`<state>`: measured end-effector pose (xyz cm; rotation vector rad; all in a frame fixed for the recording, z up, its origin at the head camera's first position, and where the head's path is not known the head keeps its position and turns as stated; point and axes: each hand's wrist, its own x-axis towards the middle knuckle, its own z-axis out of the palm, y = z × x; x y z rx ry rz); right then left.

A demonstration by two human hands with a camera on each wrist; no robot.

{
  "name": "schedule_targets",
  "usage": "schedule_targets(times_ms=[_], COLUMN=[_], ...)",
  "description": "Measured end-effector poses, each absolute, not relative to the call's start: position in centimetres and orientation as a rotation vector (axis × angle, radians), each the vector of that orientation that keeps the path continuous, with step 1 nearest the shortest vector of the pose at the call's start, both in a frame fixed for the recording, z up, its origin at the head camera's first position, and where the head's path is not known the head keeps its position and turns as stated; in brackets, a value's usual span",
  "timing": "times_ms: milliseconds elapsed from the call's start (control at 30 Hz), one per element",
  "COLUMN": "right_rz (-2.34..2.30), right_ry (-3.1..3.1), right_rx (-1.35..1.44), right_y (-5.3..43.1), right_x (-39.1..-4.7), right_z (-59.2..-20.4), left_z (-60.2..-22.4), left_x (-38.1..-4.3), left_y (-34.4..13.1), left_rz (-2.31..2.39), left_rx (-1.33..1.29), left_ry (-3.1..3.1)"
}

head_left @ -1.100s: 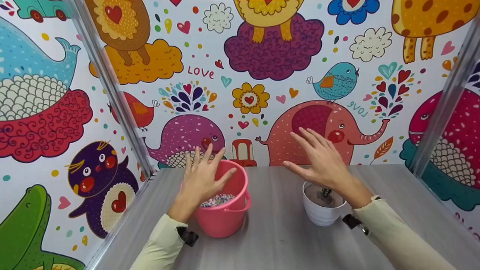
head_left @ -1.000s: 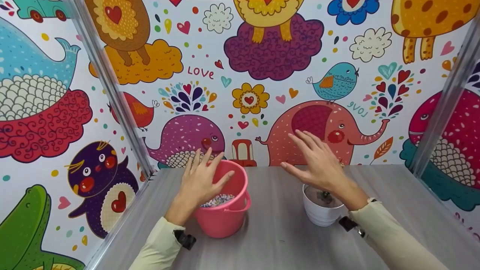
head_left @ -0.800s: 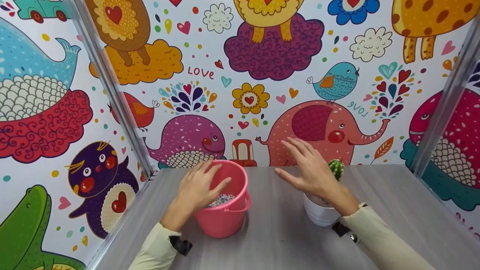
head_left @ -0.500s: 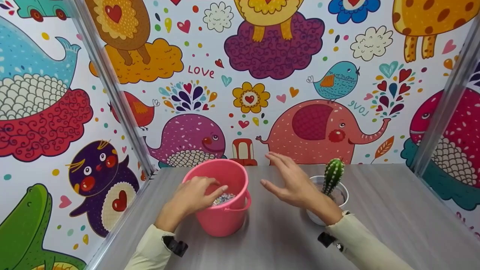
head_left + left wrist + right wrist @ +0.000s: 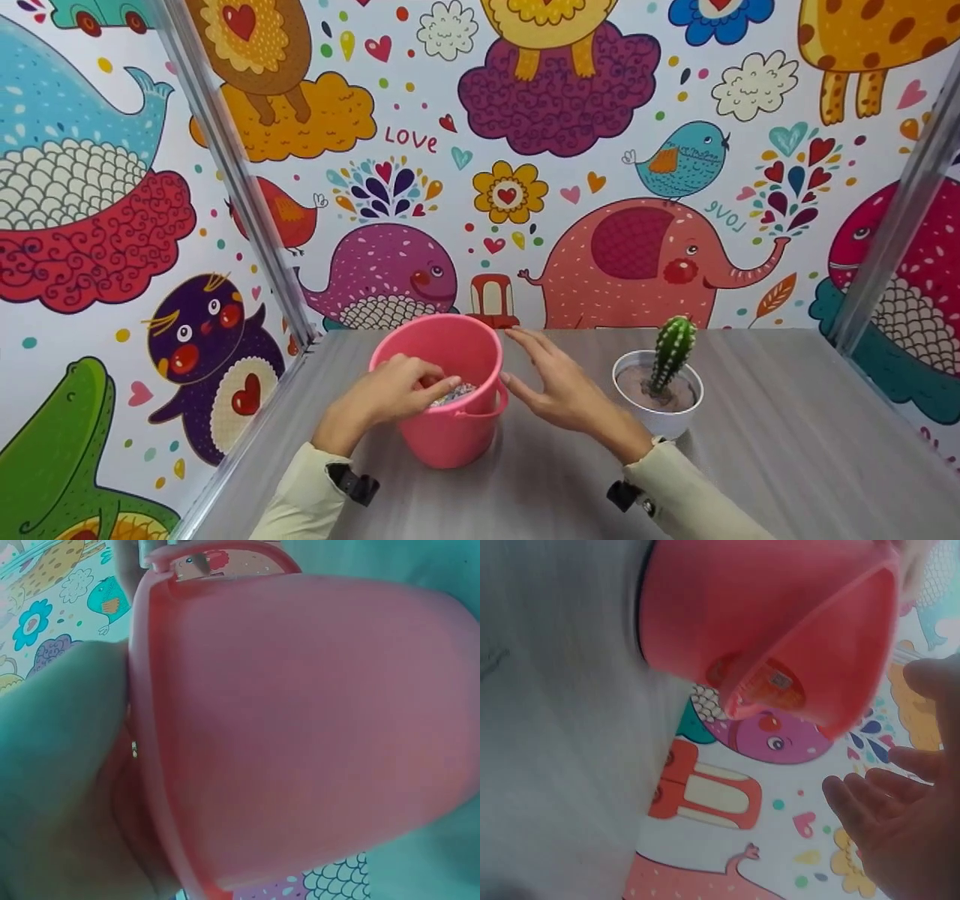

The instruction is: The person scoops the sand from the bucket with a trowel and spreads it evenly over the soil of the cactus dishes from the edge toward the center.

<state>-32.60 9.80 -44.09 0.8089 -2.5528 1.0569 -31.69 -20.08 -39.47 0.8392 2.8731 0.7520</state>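
A pink bucket (image 5: 450,439) stands on the table with small multicoloured bits (image 5: 456,394) inside. My left hand (image 5: 386,390) is over its near-left rim, with bent fingers dipping into the mouth and the thumb toward the near rim. The fingertips are partly hidden, and I cannot tell whether they hold anything. In the left wrist view the bucket's wall (image 5: 315,712) fills most of the picture beside that hand. My right hand (image 5: 559,386) is at the bucket's right side by the handle (image 5: 484,412), fingers extended and holding nothing; the right wrist view shows its fingers (image 5: 877,802) spread.
To the right of my right hand, a green cactus (image 5: 673,352) grows in a white pot (image 5: 664,424). The grey table (image 5: 780,442) ends at a cartoon-printed back wall (image 5: 495,97). Metal posts (image 5: 240,180) rise at both back corners.
Both hands have come down. The left has moved from above the bucket into its mouth; the right has moved left from over the pot to the bucket's side, uncovering the cactus.
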Motion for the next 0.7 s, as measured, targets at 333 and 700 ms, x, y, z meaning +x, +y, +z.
schedule_targets(times_ms=[333, 700], right_rz=[1.361, 1.724], right_ry=[-2.448, -2.290], right_rx=[0.910, 0.830], right_y=[7.0, 5.4], right_x=[-32.6, -33.3], right_z=[-45.6, -46.7], left_z=[-39.3, -38.9], left_x=[-31.8, -33.2], left_y=[-19.6, -19.0], left_rz=[0.756, 0.758], left_rx=[0.972, 1.061], left_ry=[2.754, 2.662])
